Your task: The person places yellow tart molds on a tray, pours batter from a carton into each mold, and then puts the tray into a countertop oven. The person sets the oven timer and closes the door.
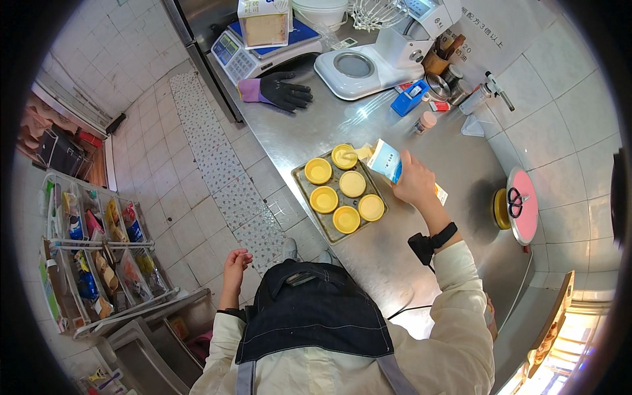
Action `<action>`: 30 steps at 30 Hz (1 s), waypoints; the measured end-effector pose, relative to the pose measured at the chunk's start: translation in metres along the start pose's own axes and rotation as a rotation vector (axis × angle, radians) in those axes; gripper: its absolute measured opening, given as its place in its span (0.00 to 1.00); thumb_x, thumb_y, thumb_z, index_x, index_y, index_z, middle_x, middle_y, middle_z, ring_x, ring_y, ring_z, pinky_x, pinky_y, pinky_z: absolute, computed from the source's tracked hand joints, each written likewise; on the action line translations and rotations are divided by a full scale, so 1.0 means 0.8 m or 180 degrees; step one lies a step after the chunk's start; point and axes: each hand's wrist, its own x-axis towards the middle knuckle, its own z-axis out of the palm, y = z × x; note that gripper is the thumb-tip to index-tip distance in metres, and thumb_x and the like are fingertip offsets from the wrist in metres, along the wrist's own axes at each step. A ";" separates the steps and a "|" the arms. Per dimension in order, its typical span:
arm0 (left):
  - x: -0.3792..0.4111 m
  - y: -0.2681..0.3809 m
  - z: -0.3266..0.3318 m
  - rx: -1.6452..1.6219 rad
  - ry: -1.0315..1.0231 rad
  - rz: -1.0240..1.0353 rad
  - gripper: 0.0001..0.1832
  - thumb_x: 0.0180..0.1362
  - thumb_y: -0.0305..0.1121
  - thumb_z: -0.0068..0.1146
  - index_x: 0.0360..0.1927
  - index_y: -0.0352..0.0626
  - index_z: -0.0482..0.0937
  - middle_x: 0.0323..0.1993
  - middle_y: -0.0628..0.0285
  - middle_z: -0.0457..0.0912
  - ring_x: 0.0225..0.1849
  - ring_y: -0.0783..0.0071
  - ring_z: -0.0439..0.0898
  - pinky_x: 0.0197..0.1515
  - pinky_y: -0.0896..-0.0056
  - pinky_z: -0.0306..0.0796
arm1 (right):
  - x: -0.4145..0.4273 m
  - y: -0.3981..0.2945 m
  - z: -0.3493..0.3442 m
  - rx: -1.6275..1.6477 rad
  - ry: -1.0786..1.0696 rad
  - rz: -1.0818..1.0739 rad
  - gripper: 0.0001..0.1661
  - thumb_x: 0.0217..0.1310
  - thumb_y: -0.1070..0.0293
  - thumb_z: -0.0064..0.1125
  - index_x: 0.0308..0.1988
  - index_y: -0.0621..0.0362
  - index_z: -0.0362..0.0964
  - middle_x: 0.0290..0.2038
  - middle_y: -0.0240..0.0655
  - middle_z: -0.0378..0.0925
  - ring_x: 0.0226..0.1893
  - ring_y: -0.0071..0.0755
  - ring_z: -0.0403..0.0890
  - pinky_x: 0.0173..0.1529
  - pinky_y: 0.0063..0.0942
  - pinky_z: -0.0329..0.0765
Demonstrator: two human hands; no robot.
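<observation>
My right hand [414, 178] grips a blue-and-white carton [386, 161], tilted with its mouth to the left. Pale, creamy liquid [363, 152] shows between that mouth and the farthest yellow cup [344, 156]. Several round yellow cups stand on a worn metal baking tray [337, 232] at the counter's front edge. A middle cup [352, 183] and the right-hand cup [371, 207] look filled with something pale to near the rim. The cups on the left, such as this one [318, 171], show hollow insides. Beside the apron, away from the counter, my left hand [237, 266] hangs with loosely bent fingers and nothing visible in it.
On the steel counter [419, 276] lie a black-and-purple glove [281, 92], a digital scale [266, 54], a white stand mixer [368, 69], a blue tape dispenser [410, 98] and a small jar [425, 122]. Scissors [515, 202] rest against a pink disc [527, 217] by the wall. A packet rack [101, 244] stands left.
</observation>
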 end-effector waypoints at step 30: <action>0.001 -0.008 -0.004 0.0008 -0.0032 0.0017 0.12 0.68 0.34 0.45 0.49 0.46 0.77 0.40 0.65 0.84 0.41 0.78 0.81 0.44 0.76 0.69 | 0.000 0.005 -0.004 0.0050 0.0107 -0.0044 0.27 0.45 0.71 0.59 0.48 0.53 0.61 0.44 0.43 0.77 0.43 0.54 0.80 0.42 0.50 0.78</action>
